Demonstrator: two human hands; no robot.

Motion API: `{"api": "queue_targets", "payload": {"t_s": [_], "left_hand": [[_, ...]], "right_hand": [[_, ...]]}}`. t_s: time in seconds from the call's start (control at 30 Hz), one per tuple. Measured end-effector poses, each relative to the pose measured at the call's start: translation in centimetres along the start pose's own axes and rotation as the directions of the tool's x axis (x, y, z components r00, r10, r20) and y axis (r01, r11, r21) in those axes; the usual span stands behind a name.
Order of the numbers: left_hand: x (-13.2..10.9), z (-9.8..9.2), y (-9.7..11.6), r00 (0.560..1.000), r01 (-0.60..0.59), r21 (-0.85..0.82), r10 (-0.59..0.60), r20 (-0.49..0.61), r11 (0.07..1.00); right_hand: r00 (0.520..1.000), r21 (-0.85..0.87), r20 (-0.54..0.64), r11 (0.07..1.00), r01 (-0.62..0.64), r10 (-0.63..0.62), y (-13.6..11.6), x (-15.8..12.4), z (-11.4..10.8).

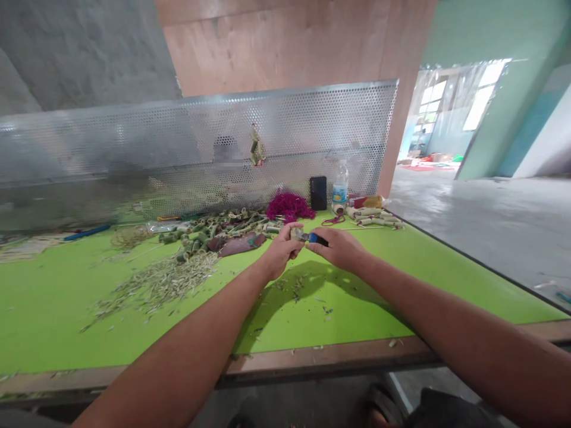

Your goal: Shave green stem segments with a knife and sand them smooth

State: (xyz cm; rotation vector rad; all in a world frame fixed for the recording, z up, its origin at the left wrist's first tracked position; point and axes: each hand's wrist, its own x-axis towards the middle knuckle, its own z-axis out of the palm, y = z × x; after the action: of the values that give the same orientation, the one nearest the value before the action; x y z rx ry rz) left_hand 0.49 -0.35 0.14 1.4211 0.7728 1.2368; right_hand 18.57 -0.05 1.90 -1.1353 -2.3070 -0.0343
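Observation:
My left hand [282, 251] is closed around a small pale bamboo piece [295, 233], held above the green table [401, 279]. My right hand [339, 247] grips a knife with a blue and black handle [316, 239], whose tip meets the bamboo piece. Both hands touch at the table's middle. A pile of short green bamboo tubes [209, 229] lies just left of the hands, with pale shavings [156, 285] spread in front of it.
A perforated metal screen [178, 148] stands along the table's back. Near it are a magenta tuft [289, 206], a black phone [318, 192], a water bottle [340, 186] and finished bamboo rolls [373, 217]. A blue tool [87, 232] lies far left. Concrete floor opens to the right.

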Motion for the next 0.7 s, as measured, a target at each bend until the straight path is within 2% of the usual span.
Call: {"api": "queue_targets", "payload": {"t_s": [0.3,0.53,0.7], "left_hand": [[-0.6,0.0,0.3,0.999,0.022,-0.092,-0.018,0.042,0.996],[0.0,-0.6,-0.7,0.998,-0.048,-0.009,0.048,0.04,0.999],[0.1,-0.6,-0.8,0.999,-0.044,0.01,0.043,0.033,0.999]], "right_hand": [[0.998,0.067,0.031,0.996,0.05,-0.052,-0.1,-0.2,-0.1],[1.0,-0.009,-0.017,1.0,-0.012,0.012,-0.1,-0.4,0.0],[0.999,-0.002,-0.038,1.0,-0.022,0.021,0.0,-0.3,0.1]]}}
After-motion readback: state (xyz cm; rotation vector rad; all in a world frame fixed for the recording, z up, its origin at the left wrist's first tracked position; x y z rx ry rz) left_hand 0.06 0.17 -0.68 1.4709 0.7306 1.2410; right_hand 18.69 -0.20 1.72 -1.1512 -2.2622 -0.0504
